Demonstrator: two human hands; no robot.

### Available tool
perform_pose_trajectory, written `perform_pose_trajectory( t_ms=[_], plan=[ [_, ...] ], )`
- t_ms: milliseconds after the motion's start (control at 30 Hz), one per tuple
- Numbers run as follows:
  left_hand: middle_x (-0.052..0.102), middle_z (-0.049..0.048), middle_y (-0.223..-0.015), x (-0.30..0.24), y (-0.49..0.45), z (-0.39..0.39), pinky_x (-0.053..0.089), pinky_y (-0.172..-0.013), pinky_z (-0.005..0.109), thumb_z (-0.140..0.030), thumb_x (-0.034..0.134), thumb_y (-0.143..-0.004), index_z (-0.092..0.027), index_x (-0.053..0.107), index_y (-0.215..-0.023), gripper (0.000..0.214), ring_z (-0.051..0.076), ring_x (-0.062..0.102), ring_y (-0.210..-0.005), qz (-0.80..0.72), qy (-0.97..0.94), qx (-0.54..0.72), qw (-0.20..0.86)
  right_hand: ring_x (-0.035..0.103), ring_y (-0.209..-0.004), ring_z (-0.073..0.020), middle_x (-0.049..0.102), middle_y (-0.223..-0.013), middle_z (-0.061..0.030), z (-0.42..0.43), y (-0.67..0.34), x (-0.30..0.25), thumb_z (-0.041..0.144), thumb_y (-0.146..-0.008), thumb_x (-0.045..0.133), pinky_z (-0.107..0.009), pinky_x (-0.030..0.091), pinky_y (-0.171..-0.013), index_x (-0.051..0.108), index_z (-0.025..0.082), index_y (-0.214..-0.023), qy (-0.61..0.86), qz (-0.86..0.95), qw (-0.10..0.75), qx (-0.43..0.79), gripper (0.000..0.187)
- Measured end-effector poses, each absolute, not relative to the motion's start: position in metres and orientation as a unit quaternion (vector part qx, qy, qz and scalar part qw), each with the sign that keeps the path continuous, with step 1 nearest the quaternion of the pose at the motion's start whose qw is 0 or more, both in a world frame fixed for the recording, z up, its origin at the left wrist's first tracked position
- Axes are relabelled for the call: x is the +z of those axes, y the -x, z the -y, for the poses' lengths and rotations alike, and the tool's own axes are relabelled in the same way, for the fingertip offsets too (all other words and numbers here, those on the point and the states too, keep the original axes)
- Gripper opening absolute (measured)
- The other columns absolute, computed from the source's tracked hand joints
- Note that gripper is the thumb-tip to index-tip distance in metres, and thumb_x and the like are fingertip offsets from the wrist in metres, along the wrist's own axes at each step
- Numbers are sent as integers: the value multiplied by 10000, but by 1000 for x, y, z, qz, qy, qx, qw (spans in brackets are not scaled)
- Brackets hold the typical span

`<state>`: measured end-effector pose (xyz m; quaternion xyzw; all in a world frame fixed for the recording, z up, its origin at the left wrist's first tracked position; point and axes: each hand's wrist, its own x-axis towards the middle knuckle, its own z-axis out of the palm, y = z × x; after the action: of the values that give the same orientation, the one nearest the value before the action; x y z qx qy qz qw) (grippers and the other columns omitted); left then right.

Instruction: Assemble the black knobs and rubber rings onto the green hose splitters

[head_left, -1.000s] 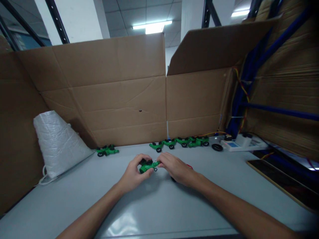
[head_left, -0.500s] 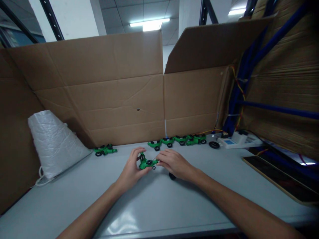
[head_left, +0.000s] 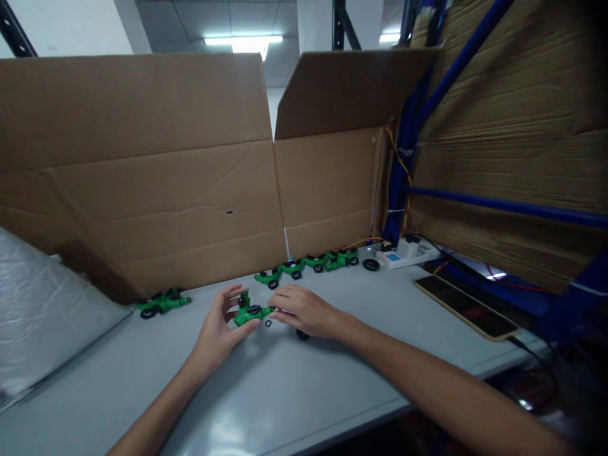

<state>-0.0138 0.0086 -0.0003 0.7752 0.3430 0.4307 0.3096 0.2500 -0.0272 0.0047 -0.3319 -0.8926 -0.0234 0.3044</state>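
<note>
A green plastic fitting with black parts point(head_left: 249, 310) is held up a little above the table. Around its left end curl the fingers of my left hand point(head_left: 221, 326), with the thumb along its lower side. My right hand point(head_left: 304, 310) is closed, its fingertips pinched at the narrow right end of the fitting; what exactly lies between them is hidden. A tiny black ring point(head_left: 268, 323) shows just below that end. On the table under my right hand is a round black piece point(head_left: 303, 334), partly covered by the hand.
Several similar green fittings point(head_left: 297, 269) stand in a row along the cardboard wall point(head_left: 190, 209), and another green fitting point(head_left: 164, 303) lies at left by a white bag point(head_left: 42, 316). A black ring point(head_left: 371, 265), power strip point(head_left: 408, 253) and phone point(head_left: 468, 307) are at right.
The view has turned to the right, so the scene has shifted left and more of the phone shows. Both hands keep nearly the same hold on the green fitting.
</note>
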Motion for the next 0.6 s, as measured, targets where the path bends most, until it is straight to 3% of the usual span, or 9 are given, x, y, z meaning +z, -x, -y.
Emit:
perform_pose_trajectory(
  t_ms=[200, 367, 600],
  plan=[
    [597, 115, -1464, 2, 15, -5, 584, -1044, 478, -398, 871, -845, -289, 473, -1460, 741, 280, 663, -1237, -343, -810, 420, 221, 628, -1021, -237, 709, -1094, -92, 27, -252, 3, 402, -1124, 536, -351, 471, -921, 664, 191, -1134, 343, 889, 303, -11, 248],
    [597, 120, -1452, 4, 13, -3, 585, -1027, 480, -388, 859, -858, -271, 483, -1442, 704, 274, 666, -1204, -338, -813, 426, 207, 634, -1085, -255, 706, -1166, -105, 32, -252, 6, 453, -1100, 579, -372, 479, -963, 623, 196, -1251, 346, 880, 326, -3, 302],
    [638, 90, -1387, 10, 12, 3, 579, -982, 429, -371, 879, -835, -266, 540, -1408, 674, 230, 682, -1060, -345, -810, 438, 183, 663, -1031, -224, 714, -1101, -88, 27, -246, -3, 322, -1095, 614, -325, 509, -908, 621, 197, -1162, 360, 858, 361, 58, 142]
  ],
)
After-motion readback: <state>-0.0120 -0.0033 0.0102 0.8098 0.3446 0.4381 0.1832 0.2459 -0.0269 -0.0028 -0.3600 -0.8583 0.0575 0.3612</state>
